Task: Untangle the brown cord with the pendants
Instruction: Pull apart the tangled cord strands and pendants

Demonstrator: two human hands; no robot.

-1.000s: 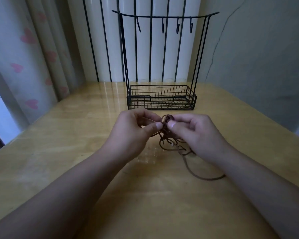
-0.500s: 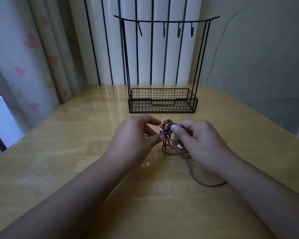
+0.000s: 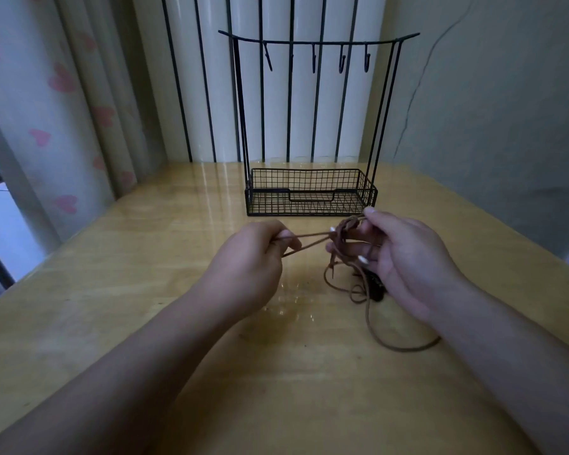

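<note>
1. The left hand pinches a loop of the brown cord with curled fingers. The two strands run tight from it toward 3 o'clock.
2. The right hand holds the knotted bunch of the cord, with strands wound over and between its fingers. The thumb sits on top, at about 12 o'clock of the bunch.
3. To do this step well, I think the left hand should pull slowly and softly. A hard tug could make the knot tighter.
4. The right hand should hold the bunch loosely, so the loop can slide out. If it sticks, wiggle it a little.
5. Watch the dark pendant. It could catch in a loop, so feed it through by itself.
6. The knotted bunch sits between the two hands, close to the right one. More cord hangs down from the right hand toward 6 o'clock and lies curled on the wooden table.
7. A long end curves away on the table at about 5 o'clock of the bunch and passes under the right wrist.
8. The black wire rack stands on the table at 12 o'clock, near the hands but not touching them.
</note>
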